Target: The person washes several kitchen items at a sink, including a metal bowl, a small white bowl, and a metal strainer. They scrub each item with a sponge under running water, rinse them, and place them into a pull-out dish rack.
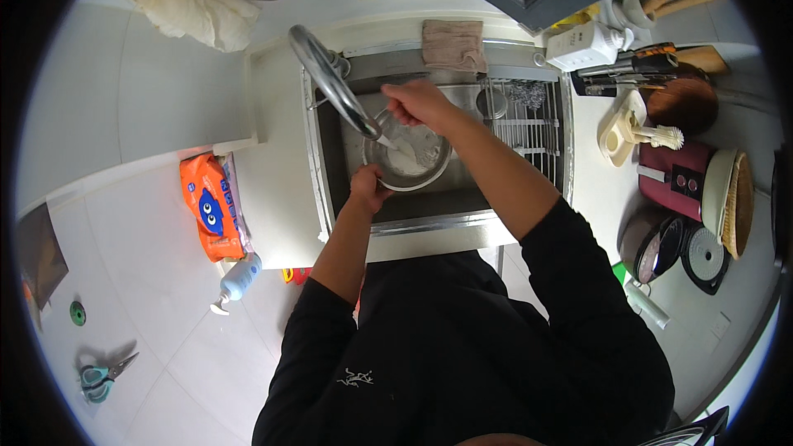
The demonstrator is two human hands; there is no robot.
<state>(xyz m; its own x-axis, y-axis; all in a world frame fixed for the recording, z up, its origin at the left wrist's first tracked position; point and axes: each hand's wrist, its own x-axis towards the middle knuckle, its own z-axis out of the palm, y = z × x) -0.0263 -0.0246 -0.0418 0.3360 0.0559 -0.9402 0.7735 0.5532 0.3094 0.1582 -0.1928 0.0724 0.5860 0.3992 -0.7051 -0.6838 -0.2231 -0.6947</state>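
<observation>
My left hand grips the near-left rim of a round metal pot inside the sink. Water runs into the pot from the curved chrome faucet. Above the pot's far side, close to the faucet's outlet, is my right hand, its fingers curled; whether they hold anything cannot be made out. A wire rack spans the sink's right side, with a steel wool scrubber at its far end. A brown cloth is draped over the sink's back edge.
Right of the sink stand a white bottle, knives, a cream brush holder, a maroon appliance and a rice cooker. At left are an orange wipes pack and a blue pump bottle. Scissors hang farther left.
</observation>
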